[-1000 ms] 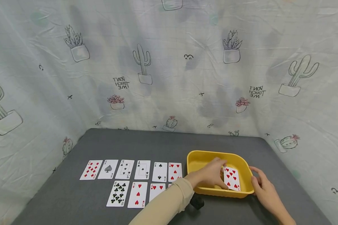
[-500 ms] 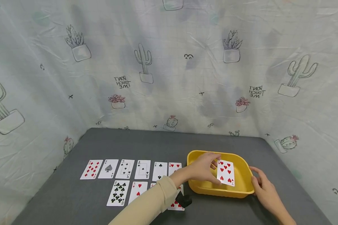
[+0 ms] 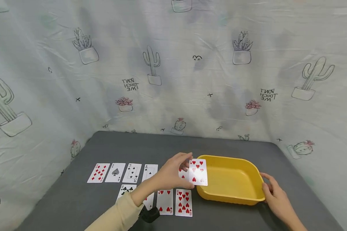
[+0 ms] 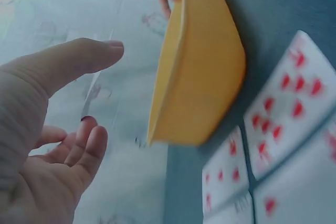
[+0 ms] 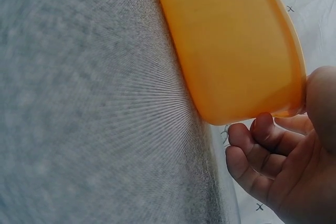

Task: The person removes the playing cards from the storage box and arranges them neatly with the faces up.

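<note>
My left hand [image 3: 172,175] pinches a seven of hearts playing card [image 3: 199,173] between thumb and fingers, raised just left of the yellow tray [image 3: 229,199]. In the left wrist view that card shows nearly edge-on as a thin pale strip [image 4: 93,92]. My right hand [image 3: 277,199] holds the tray's right end, thumb at the rim and fingertips against the outer wall [image 5: 231,51] in the right wrist view. The inside of the tray shows no card. Behind the raised card, a heart card [image 3: 183,174] on the table is partly covered.
Two rows of face-up cards lie left of the tray on the dark grey table [image 3: 150,142]. A diamond card [image 3: 98,173] begins the back row; a ten of hearts [image 3: 183,202] ends the front row. My left arm [image 3: 118,213] hides some. A cactus-print curtain [image 3: 173,80] surrounds the table.
My left hand has lifted the seven of hearts out of the tray and carried it left, past the tray's left rim. My right hand keeps its hold on the tray's right end.
</note>
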A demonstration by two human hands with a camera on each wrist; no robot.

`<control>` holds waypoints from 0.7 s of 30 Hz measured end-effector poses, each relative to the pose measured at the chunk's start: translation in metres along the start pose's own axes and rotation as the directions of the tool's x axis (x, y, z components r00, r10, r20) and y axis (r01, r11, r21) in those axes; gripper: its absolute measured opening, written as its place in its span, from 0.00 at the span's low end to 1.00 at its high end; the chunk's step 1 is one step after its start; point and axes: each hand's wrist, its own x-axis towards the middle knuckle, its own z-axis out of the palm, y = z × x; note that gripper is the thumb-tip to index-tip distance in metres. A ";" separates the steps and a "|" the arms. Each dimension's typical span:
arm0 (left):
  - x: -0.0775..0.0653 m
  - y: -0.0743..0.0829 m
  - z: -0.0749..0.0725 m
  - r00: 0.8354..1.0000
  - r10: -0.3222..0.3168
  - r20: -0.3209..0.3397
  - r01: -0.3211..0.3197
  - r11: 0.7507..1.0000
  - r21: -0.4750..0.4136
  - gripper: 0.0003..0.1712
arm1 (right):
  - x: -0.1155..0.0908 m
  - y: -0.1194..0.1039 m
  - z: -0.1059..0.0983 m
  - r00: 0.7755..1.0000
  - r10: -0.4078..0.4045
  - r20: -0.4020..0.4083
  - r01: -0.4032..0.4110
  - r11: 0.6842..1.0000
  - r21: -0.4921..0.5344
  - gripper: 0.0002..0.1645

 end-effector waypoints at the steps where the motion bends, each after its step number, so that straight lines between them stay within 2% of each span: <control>1: -0.008 -0.002 -0.004 1.000 -0.011 -0.008 0.011 1.000 -0.003 0.56 | -0.001 0.001 0.000 1.000 0.000 -0.001 0.000 1.000 -0.003 0.28; 6: -0.053 -0.014 -0.024 0.996 -0.074 -0.047 0.074 0.997 0.012 0.57 | 0.000 0.004 0.001 1.000 -0.006 -0.003 0.006 1.000 -0.007 0.28; 12: -0.101 -0.028 -0.047 0.983 -0.144 -0.113 0.153 0.985 0.075 0.55 | 0.003 0.004 0.003 1.000 -0.008 -0.008 0.007 1.000 -0.010 0.28; 17: -0.134 -0.035 -0.065 0.970 -0.188 -0.157 0.206 0.972 0.111 0.54 | 0.004 0.002 0.002 1.000 0.008 0.008 -0.008 1.000 -0.013 0.29; 21: -0.154 -0.040 -0.080 0.962 -0.200 -0.189 0.226 0.965 0.130 0.55 | 0.003 0.001 -0.001 0.999 0.036 0.029 -0.035 0.999 -0.013 0.29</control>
